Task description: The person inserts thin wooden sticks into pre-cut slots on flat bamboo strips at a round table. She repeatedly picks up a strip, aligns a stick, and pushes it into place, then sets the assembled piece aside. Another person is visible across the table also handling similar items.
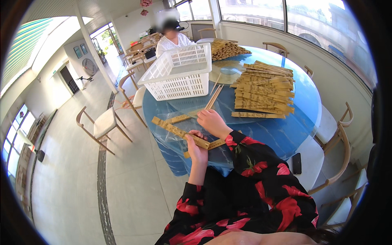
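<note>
My left hand grips a flat printed bamboo-coloured strip that sticks out to the left past the table edge; a second strip lies crossed under it. My right hand rests on the round blue table, fingers curled over the near end of a few thin sticks and another strip. Whether it grips them I cannot tell. Both sleeves are black with red flowers.
A white plastic basket stands tilted on the table's far left. A big stack of strips lies at right, another pile farther back. A person in white sits across. Wooden chairs ring the table; a dark phone lies on a seat.
</note>
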Tool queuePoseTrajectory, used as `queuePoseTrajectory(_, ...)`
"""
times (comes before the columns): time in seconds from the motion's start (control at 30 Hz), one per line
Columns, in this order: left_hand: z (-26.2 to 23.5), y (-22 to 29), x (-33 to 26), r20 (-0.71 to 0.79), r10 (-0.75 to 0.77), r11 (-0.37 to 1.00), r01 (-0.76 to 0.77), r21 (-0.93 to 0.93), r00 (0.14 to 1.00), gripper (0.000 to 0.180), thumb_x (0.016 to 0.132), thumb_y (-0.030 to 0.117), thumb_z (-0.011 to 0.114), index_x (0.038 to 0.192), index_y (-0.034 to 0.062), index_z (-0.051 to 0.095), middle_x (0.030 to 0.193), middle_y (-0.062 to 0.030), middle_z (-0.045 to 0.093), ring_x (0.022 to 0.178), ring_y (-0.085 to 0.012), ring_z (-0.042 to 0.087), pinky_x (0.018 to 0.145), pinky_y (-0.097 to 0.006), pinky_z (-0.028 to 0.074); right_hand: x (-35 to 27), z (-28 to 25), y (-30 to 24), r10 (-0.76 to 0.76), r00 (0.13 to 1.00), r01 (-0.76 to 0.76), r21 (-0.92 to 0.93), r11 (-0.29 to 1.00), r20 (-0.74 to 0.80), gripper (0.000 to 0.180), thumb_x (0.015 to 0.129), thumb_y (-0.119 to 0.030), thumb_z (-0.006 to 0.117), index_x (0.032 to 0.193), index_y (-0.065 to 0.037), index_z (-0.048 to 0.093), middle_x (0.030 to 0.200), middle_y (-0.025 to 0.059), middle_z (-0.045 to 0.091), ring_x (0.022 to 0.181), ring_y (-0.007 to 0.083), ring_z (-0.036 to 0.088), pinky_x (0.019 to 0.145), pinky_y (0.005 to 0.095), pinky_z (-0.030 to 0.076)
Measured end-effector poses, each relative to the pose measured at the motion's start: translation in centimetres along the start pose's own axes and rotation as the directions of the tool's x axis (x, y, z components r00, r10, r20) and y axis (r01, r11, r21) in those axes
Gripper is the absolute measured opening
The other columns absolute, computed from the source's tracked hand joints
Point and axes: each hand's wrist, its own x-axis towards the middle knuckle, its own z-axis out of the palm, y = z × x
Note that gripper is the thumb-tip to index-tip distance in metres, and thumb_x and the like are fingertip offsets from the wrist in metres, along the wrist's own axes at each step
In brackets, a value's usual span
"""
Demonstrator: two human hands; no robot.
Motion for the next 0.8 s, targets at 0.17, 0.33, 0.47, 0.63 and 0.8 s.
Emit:
queuePoseTrajectory(0.17,0.3,0.0,-0.2,-0.006,-0.044,0.998,0.045,0.047,0.999,0.035,0.104,0.048,0.043,0.103,0.0129,0.050,0.093,-0.0007,0.047,0.080,-0.0133,0.044,0.078,-0.031,0.041,-1.5,-3.9,0.5,0.001,0.976,0.017,0.084,0.996,-0.216,0.017,0.078,-0.014,0.064,0.094,-0.010,0.061,0.084,0.0014,0.060,0.086,0.0182,0.059,0.072,0.0312,0.048)
queuePoseTrajectory(0.33,0.5,0.6,-0.9,0.128,-0.109,0.993,0.114,-0.029,0.986,0.034,0.104,0.047,0.043,0.102,0.0135,0.051,0.098,-0.0012,0.049,0.082,-0.0123,0.049,0.078,-0.030,0.044,-4.2,-10.9,0.4,0.309,0.806,-0.182,0.286,0.941,-0.504,0.021,0.078,0.003,0.066,0.096,-0.005,0.058,0.080,0.0058,0.063,0.077,0.0223,0.065,0.066,0.0343,0.052)
queuePoseTrajectory(0.47,-0.5,0.9,-0.6,0.200,-0.179,0.984,0.174,0.045,0.963,0.035,0.105,0.046,0.041,0.106,0.0132,0.053,0.118,-0.0066,0.054,0.085,-0.0105,0.055,0.082,-0.032,0.051,-9.0,-12.3,-1.9,0.790,0.560,-0.279,0.842,0.462,-0.249,0.013,0.093,0.007,0.053,0.103,-0.001,0.049,0.084,0.0092,0.063,0.080,0.0181,0.068,0.070,0.0282,0.052)
queuePoseTrajectory(0.63,1.2,0.9,-0.8,0.243,-0.233,0.972,0.216,0.092,0.942,0.037,0.105,0.046,0.040,0.111,0.0117,0.054,0.135,-0.0112,0.052,0.089,-0.0089,0.057,0.086,-0.031,0.053,-15.0,-12.9,-2.9,0.855,0.493,-0.294,0.956,-0.010,0.161,0.010,0.099,0.004,0.045,0.106,-0.002,0.047,0.089,0.0088,0.062,0.083,0.0138,0.067,0.074,0.0240,0.050)
queuePoseTrajectory(0.8,1.1,1.1,-0.7,0.225,-0.206,0.979,0.201,0.047,0.952,0.036,0.104,0.044,0.045,0.110,0.0101,0.053,0.112,-0.0054,0.051,0.082,-0.0091,0.051,0.078,-0.027,0.048,-16.5,-13.4,-2.0,0.900,0.367,-0.266,0.954,-0.140,0.234,0.003,0.101,-0.003,0.047,0.103,-0.004,0.048,0.085,0.0094,0.065,0.082,0.0141,0.065,0.073,0.0245,0.047)
